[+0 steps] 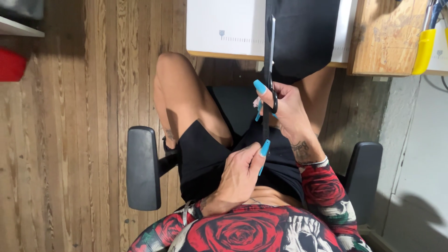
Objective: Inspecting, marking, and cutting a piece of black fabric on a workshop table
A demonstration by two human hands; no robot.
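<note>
Two hands meet over our lap, and between them runs a narrow black fabric strip (266,130), pulled straight from the table edge down toward our waist. Our left hand (240,175) sits low, near the belly, its fingers curled shut around the lower end of the strip, with the long turquoise-nailed thumb pressed along it. Our right hand (287,109) is higher, just below the table edge, and grips a pair of black-handled scissors (269,60): the thumb and fingers are threaded through the handle loops and drawn fairly close together. The blades point up and away from us, lying along the edge of the black fabric (303,37) that hangs off the white table (224,28). We cannot tell how far apart the blades stand, since they show as one thin line against the dark cloth.

We sit in an office chair, its black armrests (142,168) on either side of our legs, above a worn wooden floor (84,140). To the right of the white table lies a wooden board (387,37), and a yellow-handled tool (424,49) rests at its far right edge. A red object (10,65) shows at the far left of the view.
</note>
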